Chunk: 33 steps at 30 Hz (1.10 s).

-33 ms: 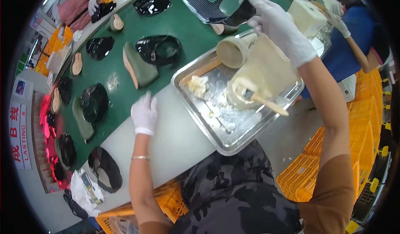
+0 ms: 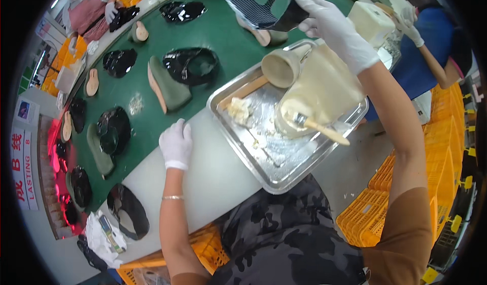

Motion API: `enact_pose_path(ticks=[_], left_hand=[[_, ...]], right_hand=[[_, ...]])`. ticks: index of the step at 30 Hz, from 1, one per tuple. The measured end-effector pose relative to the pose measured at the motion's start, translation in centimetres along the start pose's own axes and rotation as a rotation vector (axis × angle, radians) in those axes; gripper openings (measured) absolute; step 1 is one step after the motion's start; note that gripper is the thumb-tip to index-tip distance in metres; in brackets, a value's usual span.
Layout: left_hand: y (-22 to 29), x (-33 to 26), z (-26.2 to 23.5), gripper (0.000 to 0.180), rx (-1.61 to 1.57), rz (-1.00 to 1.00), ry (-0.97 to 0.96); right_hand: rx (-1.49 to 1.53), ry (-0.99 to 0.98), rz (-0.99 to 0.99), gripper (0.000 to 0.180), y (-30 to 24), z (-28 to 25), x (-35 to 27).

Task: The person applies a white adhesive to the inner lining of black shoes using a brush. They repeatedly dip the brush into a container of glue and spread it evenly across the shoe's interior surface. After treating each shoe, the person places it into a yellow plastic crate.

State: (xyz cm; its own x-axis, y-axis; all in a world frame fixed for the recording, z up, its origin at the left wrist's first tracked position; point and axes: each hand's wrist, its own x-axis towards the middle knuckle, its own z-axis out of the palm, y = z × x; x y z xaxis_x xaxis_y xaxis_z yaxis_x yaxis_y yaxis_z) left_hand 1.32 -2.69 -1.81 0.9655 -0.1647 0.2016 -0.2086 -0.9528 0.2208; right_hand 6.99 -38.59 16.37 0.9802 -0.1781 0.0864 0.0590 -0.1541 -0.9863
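Observation:
My right hand point(image 2: 335, 31), in a white glove, grips the edge of a glossy black shoe upper point(image 2: 248, 11) with a woven-looking patch, held over the far side of the green belt. My left hand point(image 2: 176, 145), also gloved, rests where the white ledge point(image 2: 203, 153) meets the belt, fingers curled in and nothing visible in them. Between my arms stands a metal tray point(image 2: 284, 178). On it lie a cream container point(image 2: 324, 82) on its side, a beige cup point(image 2: 281, 68) and a wooden-handled brush point(image 2: 327, 132) whose bristle end meets pale paste.
Green shoe lasts point(image 2: 170, 87) and black uppers point(image 2: 185, 64) lie along the green belt point(image 2: 152, 133). A white cloth point(image 2: 99, 237) sits at the ledge's left end. Orange crates point(image 2: 365, 209) stand at right. One co-worker point(image 2: 89, 8) is at far left, another point(image 2: 426, 46) at right.
The fingers of my left hand have drawn in. My right hand and the upper have shifted slightly left against the tray.

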Motion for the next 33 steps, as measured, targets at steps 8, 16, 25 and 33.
enact_pose_path(ticks=[8, 16, 25, 33], left_hand=[[1.6, 0.4, -0.3, 0.026, -0.037, -0.022, -0.007], [1.2, 0.0, -0.5, 0.028, -0.088, -0.037, 0.061], [1.3, 0.2, -0.4, 0.027, -0.154, -0.052, 0.059], [0.1, 0.1, 0.1, 0.026, -0.264, -0.031, 0.214]], right_hand=[[-1.045, -0.006, 0.169, 0.048, 5.6, -3.7, 14.5], [-1.220, -0.028, 0.043, 0.033, 9.5, -2.5, 18.2], [-1.041, -0.259, 0.092, 0.027, 9.2, -2.8, 17.1], [-0.337, -0.410, -0.290, 0.021, 2.3, 0.4, 3.2]])
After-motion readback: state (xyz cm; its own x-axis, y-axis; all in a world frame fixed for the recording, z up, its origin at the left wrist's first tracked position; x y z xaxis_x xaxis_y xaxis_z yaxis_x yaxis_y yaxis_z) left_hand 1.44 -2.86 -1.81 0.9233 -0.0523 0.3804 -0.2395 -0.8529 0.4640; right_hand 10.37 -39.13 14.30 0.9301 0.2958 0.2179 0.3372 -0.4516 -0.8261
